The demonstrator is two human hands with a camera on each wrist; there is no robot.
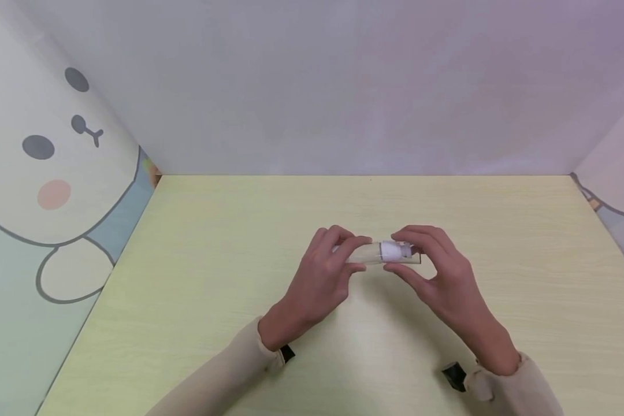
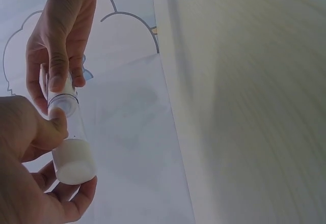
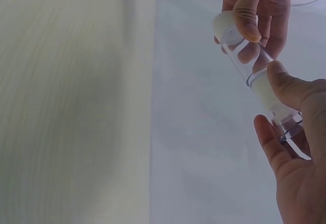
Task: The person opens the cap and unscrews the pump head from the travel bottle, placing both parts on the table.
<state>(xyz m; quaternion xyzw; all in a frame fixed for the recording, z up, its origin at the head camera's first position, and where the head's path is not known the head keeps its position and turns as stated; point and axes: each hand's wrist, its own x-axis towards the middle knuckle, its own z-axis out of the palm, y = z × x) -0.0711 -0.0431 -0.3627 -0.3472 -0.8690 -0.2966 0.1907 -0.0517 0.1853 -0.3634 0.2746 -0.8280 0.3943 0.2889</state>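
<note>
Between the two hands lies a small clear cylindrical bottle [image 1: 366, 254], held roughly level above the table. It has a white base [image 2: 75, 163] at the left end and a white collar [image 3: 264, 90] towards the right, with a narrower nozzle-like part under a clear cap [image 1: 413, 260]. My left hand [image 1: 319, 280] grips the body near the base, thumb on the near side and fingers on the far side. My right hand [image 1: 449, 283] holds the capped end between thumb and fingers. Fingers partly hide both ends. The bottle looks see-through, and I cannot tell whether it contains anything.
A pale wood-grain table [image 1: 213, 231] lies under the hands. Behind it rises a plain whitish wall panel [image 1: 343, 86], and a side panel with a cartoon animal print [image 1: 83, 190] stands at the left. Black pieces [image 1: 454, 377] show by both sleeve cuffs.
</note>
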